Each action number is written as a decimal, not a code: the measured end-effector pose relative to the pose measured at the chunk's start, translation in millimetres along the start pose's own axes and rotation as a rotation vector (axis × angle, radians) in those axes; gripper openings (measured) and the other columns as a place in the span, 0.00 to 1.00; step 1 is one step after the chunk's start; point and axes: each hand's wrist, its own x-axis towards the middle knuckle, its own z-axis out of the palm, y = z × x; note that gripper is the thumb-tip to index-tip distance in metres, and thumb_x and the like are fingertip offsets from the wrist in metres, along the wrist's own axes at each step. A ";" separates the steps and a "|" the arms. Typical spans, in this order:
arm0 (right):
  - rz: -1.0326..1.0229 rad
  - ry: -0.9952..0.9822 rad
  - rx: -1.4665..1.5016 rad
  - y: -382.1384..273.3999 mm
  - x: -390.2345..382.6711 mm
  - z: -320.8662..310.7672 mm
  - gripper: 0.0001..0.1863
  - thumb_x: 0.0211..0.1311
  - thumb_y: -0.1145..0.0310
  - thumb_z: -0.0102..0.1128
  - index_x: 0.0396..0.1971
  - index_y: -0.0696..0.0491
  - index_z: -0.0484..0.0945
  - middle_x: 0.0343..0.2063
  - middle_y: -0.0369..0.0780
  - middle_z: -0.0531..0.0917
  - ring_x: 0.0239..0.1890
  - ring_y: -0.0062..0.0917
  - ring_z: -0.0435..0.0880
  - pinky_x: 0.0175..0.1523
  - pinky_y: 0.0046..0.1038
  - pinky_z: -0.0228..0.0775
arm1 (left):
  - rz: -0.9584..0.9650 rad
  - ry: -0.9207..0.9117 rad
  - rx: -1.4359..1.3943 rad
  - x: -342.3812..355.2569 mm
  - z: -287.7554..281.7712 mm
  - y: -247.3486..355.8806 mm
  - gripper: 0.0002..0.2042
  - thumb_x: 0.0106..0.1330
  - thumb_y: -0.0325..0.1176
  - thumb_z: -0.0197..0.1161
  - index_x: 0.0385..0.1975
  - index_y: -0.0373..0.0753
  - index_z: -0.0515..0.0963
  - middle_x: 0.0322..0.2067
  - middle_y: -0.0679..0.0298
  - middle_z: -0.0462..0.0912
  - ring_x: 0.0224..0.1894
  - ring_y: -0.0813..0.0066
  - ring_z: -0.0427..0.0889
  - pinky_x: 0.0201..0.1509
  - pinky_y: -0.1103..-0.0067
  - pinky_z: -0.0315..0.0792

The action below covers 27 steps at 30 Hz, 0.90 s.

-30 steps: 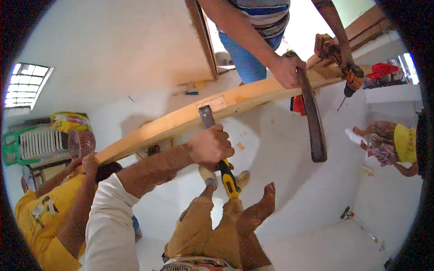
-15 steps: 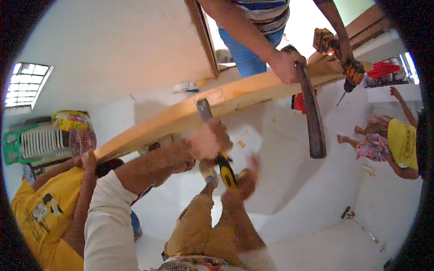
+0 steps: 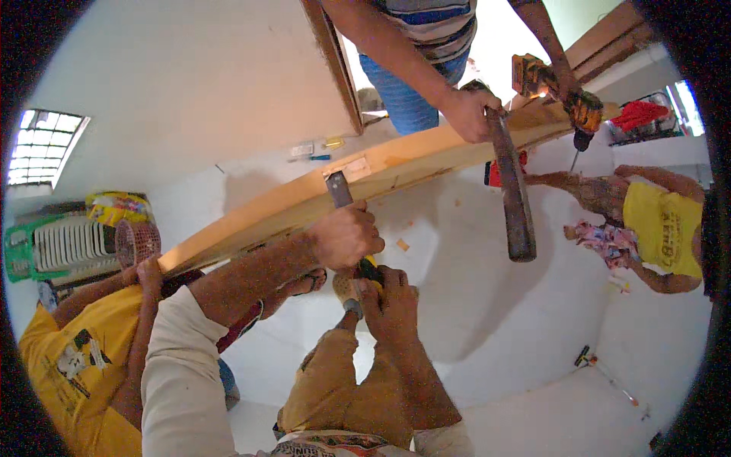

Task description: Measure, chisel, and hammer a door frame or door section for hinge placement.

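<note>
My left hand is closed round a wide metal chisel, near where the blade meets its handle. Just below, my right hand grips the chisel's black and yellow handle, most of it covered by my fingers. The blade tip touches the edge of a long wooden board, beside a shallow pale cut-out in that edge. The board lies slantwise across the view, raised above the floor.
Across the board, a person in a striped shirt holds a long dark bar and a cordless drill. At left, a person in yellow holds the board's end. Another person is at right. Wood chips lie on the floor.
My right hand has moved up the chisel handle, nearer my left hand. The co-worker's bar and drill have shifted slightly left. The person at right has changed posture.
</note>
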 end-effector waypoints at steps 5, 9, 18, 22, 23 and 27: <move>0.128 -0.014 0.356 25.0 1.2 7.0 0.19 0.63 0.59 0.59 0.47 0.58 0.75 0.30 0.45 0.81 0.34 0.42 0.81 0.38 0.38 0.69 | -0.004 -0.313 0.030 17.1 -17.9 4.0 0.10 0.41 0.40 0.65 0.19 0.46 0.73 0.20 0.67 0.79 0.31 0.69 0.81 0.40 0.71 0.69; 0.006 0.035 0.163 20.1 -3.0 -3.5 0.18 0.63 0.61 0.59 0.48 0.58 0.75 0.32 0.47 0.82 0.34 0.41 0.82 0.33 0.37 0.73 | 0.015 -0.275 0.042 16.2 -20.0 6.6 0.08 0.45 0.38 0.64 0.21 0.45 0.73 0.21 0.68 0.78 0.31 0.69 0.80 0.41 0.73 0.70; -0.054 0.180 0.062 15.4 -26.2 -31.9 0.20 0.65 0.62 0.56 0.51 0.57 0.74 0.39 0.49 0.81 0.40 0.38 0.84 0.45 0.35 0.76 | 0.082 0.054 -0.034 27.5 5.1 27.1 0.10 0.48 0.41 0.60 0.28 0.47 0.71 0.22 0.70 0.71 0.34 0.70 0.76 0.44 0.72 0.67; -0.055 0.156 0.085 24.3 -27.1 -30.2 0.22 0.64 0.60 0.58 0.55 0.55 0.71 0.37 0.48 0.82 0.39 0.46 0.82 0.42 0.42 0.76 | 0.098 0.041 -0.034 29.9 1.4 26.4 0.10 0.49 0.41 0.60 0.28 0.47 0.71 0.23 0.70 0.71 0.34 0.71 0.76 0.44 0.72 0.67; -0.065 0.170 0.096 24.7 -27.6 -28.8 0.22 0.65 0.60 0.58 0.55 0.55 0.72 0.37 0.48 0.82 0.39 0.45 0.82 0.42 0.42 0.76 | 0.097 0.031 -0.029 29.4 -1.5 27.1 0.10 0.49 0.41 0.60 0.29 0.48 0.71 0.23 0.71 0.72 0.34 0.71 0.76 0.44 0.72 0.67; -0.043 0.167 0.173 22.1 -25.3 -29.4 0.21 0.66 0.59 0.57 0.54 0.54 0.72 0.37 0.47 0.82 0.40 0.43 0.82 0.43 0.40 0.76 | 0.082 -0.052 -0.049 31.1 -10.7 25.9 0.10 0.51 0.42 0.59 0.29 0.47 0.70 0.23 0.71 0.72 0.34 0.71 0.76 0.45 0.73 0.66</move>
